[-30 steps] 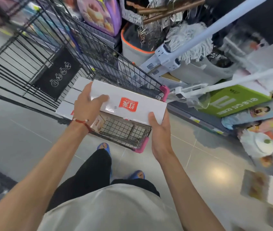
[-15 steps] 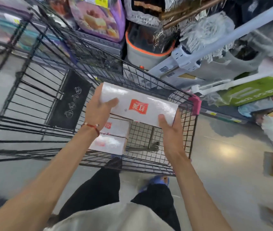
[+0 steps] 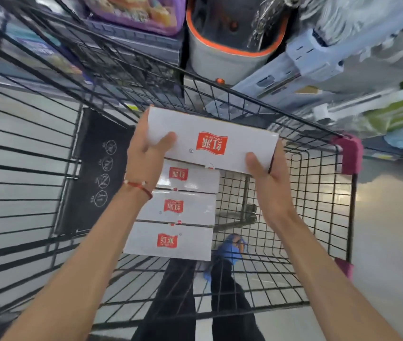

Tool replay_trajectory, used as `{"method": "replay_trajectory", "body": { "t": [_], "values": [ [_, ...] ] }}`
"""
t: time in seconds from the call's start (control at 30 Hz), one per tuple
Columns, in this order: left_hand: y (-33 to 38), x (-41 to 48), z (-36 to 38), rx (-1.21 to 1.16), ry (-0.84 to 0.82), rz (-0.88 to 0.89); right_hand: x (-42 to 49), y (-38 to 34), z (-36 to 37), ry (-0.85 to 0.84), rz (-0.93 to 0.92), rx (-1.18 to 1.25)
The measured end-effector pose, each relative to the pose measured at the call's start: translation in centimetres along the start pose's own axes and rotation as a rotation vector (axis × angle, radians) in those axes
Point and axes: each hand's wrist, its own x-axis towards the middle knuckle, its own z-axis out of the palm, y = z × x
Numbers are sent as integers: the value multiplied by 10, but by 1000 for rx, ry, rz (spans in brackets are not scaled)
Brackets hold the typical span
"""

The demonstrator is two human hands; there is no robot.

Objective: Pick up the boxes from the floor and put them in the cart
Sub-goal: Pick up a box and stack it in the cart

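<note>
I hold a long white box (image 3: 210,141) with a red logo over the black wire cart (image 3: 318,193). My left hand (image 3: 147,156) grips its left end, thumb on top. My right hand (image 3: 266,183) grips its right end, thumb on the near edge. The box hangs inside the cart's rim, above the basket floor. Three more white boxes with the same red logo lie side by side on the cart floor, one (image 3: 190,178) partly under the held box, one (image 3: 178,207) in the middle and one (image 3: 170,241) nearest me.
The cart has pink corner caps (image 3: 348,153) and a black sign panel (image 3: 94,173) on its left wall. Behind it stand a grey bucket with an orange rim (image 3: 225,55), mop parts and purple packages. My legs and blue shoe (image 3: 230,249) show through the mesh.
Both hands carried the box forward and down past the cart's rim into the basket. The view tilted down, so three boxes on the cart floor now show.
</note>
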Motion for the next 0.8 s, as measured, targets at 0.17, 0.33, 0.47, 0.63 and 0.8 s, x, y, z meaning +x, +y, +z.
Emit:
{"method": "replay_trajectory", "body": {
  "t": [0.17, 0.33, 0.47, 0.63, 0.8],
  "values": [
    [-29, 33, -5, 65, 42, -43, 27, 31, 17, -31, 37, 5],
    [-57, 63, -2, 152, 72, -90, 53, 58, 31, 19, 80, 17],
    [-78, 82, -2, 208, 119, -143, 77, 76, 42, 33, 151, 9],
    [-98, 105, -9, 357, 114, -233, 93, 98, 59, 31, 241, -44],
    [-111, 114, -13, 678, 135, -324, 91, 118, 72, 4, 266, -190]
  ]
}}
